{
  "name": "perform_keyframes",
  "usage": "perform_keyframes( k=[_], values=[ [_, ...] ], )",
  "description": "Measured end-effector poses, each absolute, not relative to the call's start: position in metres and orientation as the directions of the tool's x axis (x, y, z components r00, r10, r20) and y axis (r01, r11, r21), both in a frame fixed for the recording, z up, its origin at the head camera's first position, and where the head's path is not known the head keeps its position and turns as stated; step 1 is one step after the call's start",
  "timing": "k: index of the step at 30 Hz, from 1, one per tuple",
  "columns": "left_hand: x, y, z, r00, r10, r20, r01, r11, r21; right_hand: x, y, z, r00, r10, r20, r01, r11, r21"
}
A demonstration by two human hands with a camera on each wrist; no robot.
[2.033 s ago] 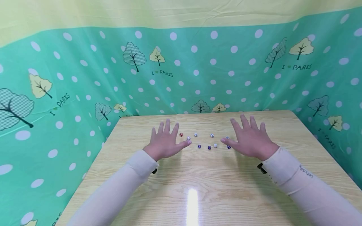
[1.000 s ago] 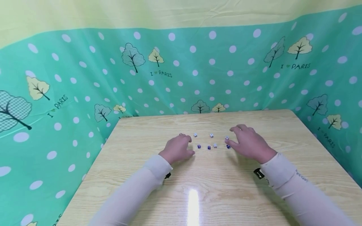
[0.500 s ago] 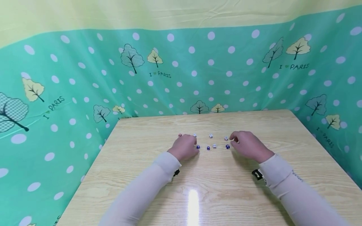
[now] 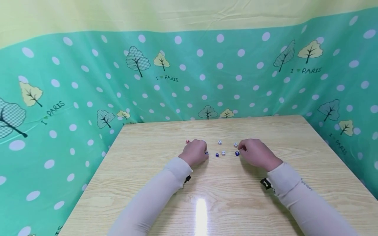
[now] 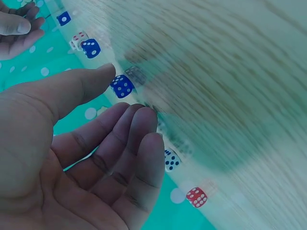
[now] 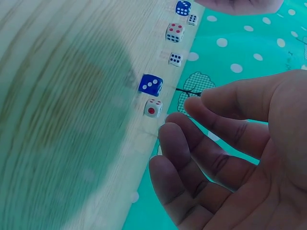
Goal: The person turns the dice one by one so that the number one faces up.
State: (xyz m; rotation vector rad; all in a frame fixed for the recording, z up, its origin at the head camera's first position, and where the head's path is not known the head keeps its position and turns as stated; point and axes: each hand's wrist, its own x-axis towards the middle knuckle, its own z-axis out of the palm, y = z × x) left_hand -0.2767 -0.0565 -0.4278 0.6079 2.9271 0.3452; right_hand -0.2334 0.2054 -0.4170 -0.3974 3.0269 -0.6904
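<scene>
My left hand (image 4: 194,152) hovers low over the left side of the scattered dice. In the left wrist view its thumb tip lies beside a blue die (image 5: 122,86), with the curved fingers (image 5: 144,124) on the other side and a gap between; contact cannot be told. A white die (image 5: 171,160) and a red die (image 5: 196,197) sit past those fingers. My right hand (image 4: 256,153) is at the right end, fingers loosely bent and holding nothing visible. Nearest to it are a blue die (image 6: 151,85) and a white die (image 6: 153,108).
Between the hands, a small blue die (image 4: 217,155), a white die (image 4: 223,153) and another white die (image 4: 220,142) lie on the wooden table (image 4: 165,203). A green dotted curtain (image 4: 174,75) hangs behind and along the sides. Black straps circle both wrists.
Both hands came down from spread fingers above the table. The left moved right to the blue die and its fingers bent; the right's fingers drew in beside the rightmost dice. Dice appear unmoved.
</scene>
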Motion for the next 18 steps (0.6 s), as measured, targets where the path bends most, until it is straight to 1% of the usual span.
perform_keyframes(
  k=[8, 18],
  values=[
    [-0.2772, -0.0548, -0.4301, -0.91, 0.413, -0.043, 0.393, 0.89, 0.23, -0.2314, 0.2032, -0.4158, -0.971, -0.237, 0.02, -0.222, 0.873, -0.434],
    [-0.2764, -0.0562, -0.4313, -0.911, 0.41, -0.041, 0.39, 0.891, 0.231, -0.2323, 0.2026, -0.4204, -0.973, -0.228, 0.022, -0.214, 0.871, -0.443]
  ],
)
